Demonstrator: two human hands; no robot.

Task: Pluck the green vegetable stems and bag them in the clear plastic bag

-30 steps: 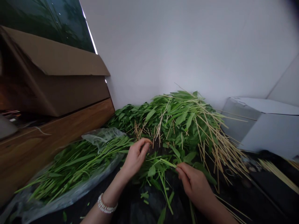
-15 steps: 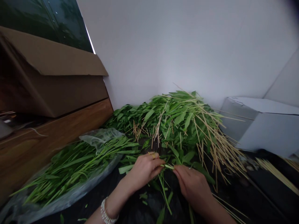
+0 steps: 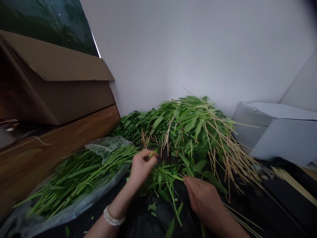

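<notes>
My right hand is closed on a green leafy stem, whose end sticks out to the left from between the thumb and fingers. To the left of it, my left hand is raised over the loose greens, with thumb and fingers pinched together. A small yellow-green spot shows at its fingertips; whether it is a ring or a bit of plant is unclear. Below and between the hands lie loose leafy greens and cut green scraps on a black surface. A white beaded bracelet circles my left wrist.
A big pile of leafy greens with thin wooden skewers lies against the wall. More stems rest on a clear plastic bag at left. A cardboard box stands upper left, a white box right, more skewers lower right.
My left hand has moved up and left, away from the stem and from my right hand. The right hand stays in place, still gripping the stem.
</notes>
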